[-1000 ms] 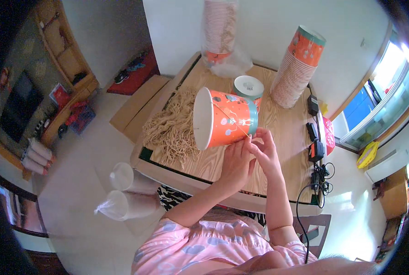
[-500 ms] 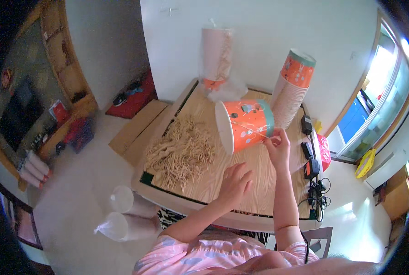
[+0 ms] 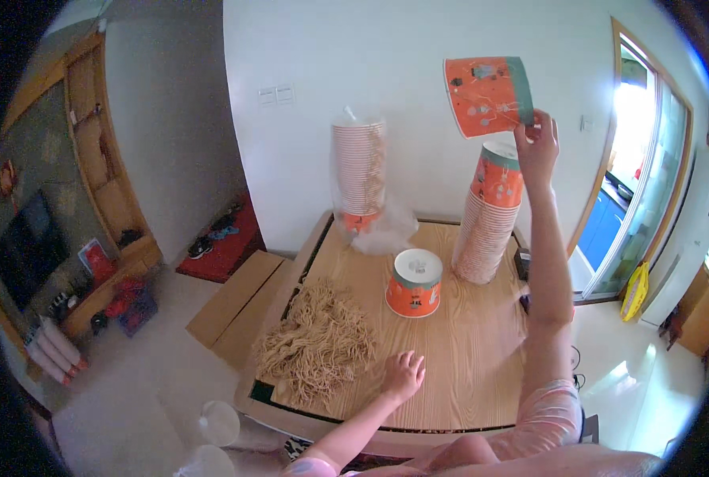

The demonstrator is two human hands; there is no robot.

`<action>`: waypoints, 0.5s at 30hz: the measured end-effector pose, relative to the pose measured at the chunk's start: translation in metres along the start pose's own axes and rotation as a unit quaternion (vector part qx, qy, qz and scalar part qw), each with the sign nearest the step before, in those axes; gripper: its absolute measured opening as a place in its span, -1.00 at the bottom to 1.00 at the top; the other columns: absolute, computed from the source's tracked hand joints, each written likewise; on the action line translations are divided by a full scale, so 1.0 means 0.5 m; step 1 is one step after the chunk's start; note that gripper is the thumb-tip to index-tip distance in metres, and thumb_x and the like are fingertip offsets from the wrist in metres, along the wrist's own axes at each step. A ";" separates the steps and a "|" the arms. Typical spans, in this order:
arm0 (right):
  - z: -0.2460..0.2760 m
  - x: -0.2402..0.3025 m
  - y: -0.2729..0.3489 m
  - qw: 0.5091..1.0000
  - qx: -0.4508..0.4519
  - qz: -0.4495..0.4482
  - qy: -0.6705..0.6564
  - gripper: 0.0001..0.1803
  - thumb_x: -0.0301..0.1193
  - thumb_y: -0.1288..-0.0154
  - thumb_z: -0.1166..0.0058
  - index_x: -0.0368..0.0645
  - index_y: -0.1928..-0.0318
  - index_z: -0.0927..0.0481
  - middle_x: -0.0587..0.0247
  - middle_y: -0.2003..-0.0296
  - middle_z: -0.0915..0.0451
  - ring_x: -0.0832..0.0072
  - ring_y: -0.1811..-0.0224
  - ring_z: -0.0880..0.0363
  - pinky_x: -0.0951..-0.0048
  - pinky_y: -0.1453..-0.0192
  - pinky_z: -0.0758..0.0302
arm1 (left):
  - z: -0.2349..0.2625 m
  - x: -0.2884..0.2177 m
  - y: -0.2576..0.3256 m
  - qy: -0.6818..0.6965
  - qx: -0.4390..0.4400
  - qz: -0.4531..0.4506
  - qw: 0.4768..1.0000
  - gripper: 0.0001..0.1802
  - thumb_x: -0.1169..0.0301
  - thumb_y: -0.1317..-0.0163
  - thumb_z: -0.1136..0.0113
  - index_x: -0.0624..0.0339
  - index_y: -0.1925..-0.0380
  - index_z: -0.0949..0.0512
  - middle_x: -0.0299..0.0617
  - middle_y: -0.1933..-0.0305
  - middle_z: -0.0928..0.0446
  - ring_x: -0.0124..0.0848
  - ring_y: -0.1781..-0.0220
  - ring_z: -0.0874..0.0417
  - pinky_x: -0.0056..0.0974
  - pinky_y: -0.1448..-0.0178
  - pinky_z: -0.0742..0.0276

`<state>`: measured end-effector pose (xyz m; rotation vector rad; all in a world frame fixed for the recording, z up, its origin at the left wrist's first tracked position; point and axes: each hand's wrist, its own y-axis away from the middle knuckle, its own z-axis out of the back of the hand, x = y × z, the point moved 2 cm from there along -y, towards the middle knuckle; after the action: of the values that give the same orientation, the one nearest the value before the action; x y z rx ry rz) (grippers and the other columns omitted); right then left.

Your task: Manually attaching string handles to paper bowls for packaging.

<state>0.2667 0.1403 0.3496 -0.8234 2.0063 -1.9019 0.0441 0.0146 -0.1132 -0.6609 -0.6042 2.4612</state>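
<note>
A single head-worn fisheye view looks forward and down from above the wooden surface point(image 3: 466, 350), close enough that the person's own arms rise from the lower edge. It faces the white wall behind the surface, straight edges bowing toward the dark round rim. The right grip point(image 3: 536, 147) sits high in the upper right, the left grip point(image 3: 403, 375) low near the centre, well below it.

On the desk point(image 3: 466, 374), noodles point(image 3: 316, 343) lie at the left edge and a capped cup point(image 3: 415, 283) stands mid-desk. A wrapped stack point(image 3: 359, 176) stands at the far left corner, an open stack point(image 3: 488, 215) at the far right.
</note>
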 end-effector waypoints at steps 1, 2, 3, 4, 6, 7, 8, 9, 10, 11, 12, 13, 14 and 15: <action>-0.017 -0.026 -0.029 0.998 0.035 0.023 0.051 -0.72 -0.48 -0.17 -0.11 -0.13 0.08 -0.45 0.15 0.22 -0.49 0.34 0.29 -0.62 0.31 0.26 -0.57 | -0.001 0.003 -0.005 0.001 -0.005 -0.001 1.000 -0.60 0.18 -0.14 -0.17 0.08 0.03 -0.54 -0.07 -0.08 -0.43 -0.14 -0.15 -0.36 0.02 -0.21 -0.24; -0.031 -0.053 -0.051 0.991 0.071 0.046 0.101 -0.70 -0.46 -0.17 -0.10 -0.11 0.06 -0.44 0.14 0.20 -0.49 0.31 0.29 -0.62 0.26 0.25 -0.57 | -0.008 0.006 -0.003 0.010 -0.010 0.001 1.000 -0.60 0.18 -0.14 -0.16 0.07 0.03 -0.53 -0.07 -0.08 -0.42 -0.14 -0.15 -0.36 0.02 -0.21 -0.24; -0.044 -0.081 -0.069 0.982 0.108 0.073 0.134 -0.72 -0.45 -0.18 -0.06 -0.10 0.07 -0.43 0.13 0.17 -0.47 0.19 0.26 -0.60 0.18 0.23 -0.57 | -0.017 0.009 -0.003 0.020 -0.016 0.006 1.000 -0.60 0.18 -0.13 -0.16 0.07 0.03 -0.52 -0.07 -0.08 -0.41 -0.13 -0.16 -0.35 0.02 -0.21 -0.23; -0.040 -0.105 -0.089 0.973 0.129 0.098 0.161 -0.72 -0.46 -0.18 -0.04 -0.10 0.07 -0.42 0.11 0.16 -0.46 0.12 0.24 -0.59 0.14 0.23 -0.56 | -0.021 0.008 -0.002 0.021 -0.017 -0.004 1.000 -0.59 0.19 -0.12 -0.16 0.08 0.04 -0.51 -0.05 -0.08 -0.41 -0.13 -0.16 -0.34 0.01 -0.20 -0.24; -0.031 -0.156 -0.124 0.954 0.164 0.126 0.217 -0.74 -0.48 -0.18 0.01 -0.10 0.08 -0.39 0.07 0.13 -0.44 -0.03 0.20 -0.55 0.04 0.21 -0.54 | -0.025 0.009 -0.007 0.028 -0.020 0.008 0.999 -0.59 0.19 -0.11 -0.17 0.10 0.05 -0.51 -0.04 -0.07 -0.41 -0.13 -0.16 -0.34 0.03 -0.19 -0.24; -0.021 -0.185 -0.138 0.947 0.181 0.130 0.232 -0.73 -0.47 -0.18 0.02 -0.10 0.07 -0.38 0.07 0.12 -0.44 -0.03 0.19 -0.55 0.03 0.21 -0.54 | -0.014 0.003 -0.009 0.028 -0.019 0.016 0.999 -0.58 0.19 -0.10 -0.17 0.11 0.05 -0.51 -0.03 -0.07 -0.41 -0.13 -0.17 -0.34 0.04 -0.19 -0.23; -0.010 -0.214 -0.150 0.939 0.199 0.135 0.248 -0.72 -0.47 -0.18 0.02 -0.09 0.06 -0.37 0.06 0.11 -0.43 -0.04 0.19 -0.54 0.03 0.21 -0.54 | -0.004 -0.002 -0.010 0.029 -0.006 0.017 0.999 -0.58 0.20 -0.08 -0.18 0.13 0.07 -0.51 -0.02 -0.07 -0.40 -0.13 -0.17 -0.33 0.07 -0.19 -0.22; -0.014 -0.224 -0.156 0.932 0.215 0.133 0.259 -0.70 -0.48 -0.18 0.03 -0.10 0.04 -0.37 0.06 0.10 -0.43 -0.03 0.17 -0.54 0.03 0.19 -0.54 | 0.001 0.006 -0.010 0.032 -0.008 0.019 0.999 -0.58 0.20 -0.08 -0.18 0.13 0.07 -0.51 -0.02 -0.08 -0.40 -0.12 -0.17 -0.33 0.08 -0.19 -0.21; -0.009 -0.243 -0.158 0.929 0.224 0.142 0.259 -0.70 -0.48 -0.18 0.03 -0.10 0.04 -0.37 0.06 0.10 -0.43 -0.03 0.17 -0.54 0.03 0.19 -0.54 | 0.004 0.006 -0.015 0.038 -0.008 0.019 0.999 -0.59 0.21 -0.08 -0.18 0.13 0.07 -0.51 -0.01 -0.08 -0.39 -0.11 -0.17 -0.32 0.10 -0.19 -0.21; -0.004 -0.263 -0.156 0.916 0.238 0.150 0.286 -0.68 -0.49 -0.18 0.03 -0.09 0.02 -0.37 0.07 0.09 -0.42 -0.02 0.15 -0.54 0.04 0.18 -0.54 | 0.010 0.001 -0.014 0.038 -0.036 0.018 0.998 -0.59 0.28 -0.02 -0.23 0.18 0.11 -0.51 0.01 -0.04 -0.41 -0.03 -0.13 -0.37 0.10 -0.19 -0.28; -0.004 -0.277 -0.159 0.904 0.249 0.158 0.310 -0.66 -0.50 -0.17 0.03 -0.09 0.00 -0.37 0.07 0.08 -0.42 -0.02 0.14 -0.54 0.05 0.16 -0.54 | 0.001 0.006 -0.011 0.047 -0.048 0.018 0.998 -0.59 0.28 0.00 -0.24 0.19 0.12 -0.50 0.02 -0.04 -0.41 -0.03 -0.13 -0.37 0.10 -0.18 -0.28; 0.001 -0.297 -0.158 0.901 0.254 0.168 0.310 -0.66 -0.50 -0.17 0.03 -0.09 0.00 -0.37 0.07 0.08 -0.42 -0.02 0.14 -0.54 0.05 0.16 -0.54 | -0.001 0.006 -0.013 0.055 -0.059 0.016 0.997 -0.59 0.29 0.01 -0.24 0.20 0.13 -0.50 0.04 -0.03 -0.40 -0.02 -0.13 -0.36 0.11 -0.18 -0.28; 0.007 -0.318 -0.157 0.902 0.267 0.155 0.301 -0.64 -0.51 -0.17 0.02 -0.08 -0.01 -0.38 0.09 0.08 -0.43 0.01 0.14 -0.54 0.08 0.16 -0.54 | -0.003 0.006 -0.013 0.049 -0.044 0.013 0.998 -0.58 0.30 0.02 -0.24 0.21 0.12 -0.49 0.06 -0.03 -0.40 -0.01 -0.12 -0.36 0.12 -0.18 -0.27; 0.007 -0.328 -0.151 0.904 0.281 0.140 0.289 -0.62 -0.52 -0.16 0.01 -0.07 -0.03 -0.38 0.10 0.09 -0.43 0.03 0.14 -0.55 0.11 0.15 -0.54 | -0.002 0.010 -0.013 0.053 -0.047 0.021 0.997 -0.58 0.30 0.02 -0.24 0.21 0.12 -0.49 0.06 -0.03 -0.40 -0.01 -0.12 -0.36 0.12 -0.18 -0.27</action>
<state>0.4179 0.2303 0.3908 0.1944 1.5382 -2.5286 0.0433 0.0228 -0.1124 -0.8439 -0.6741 2.4304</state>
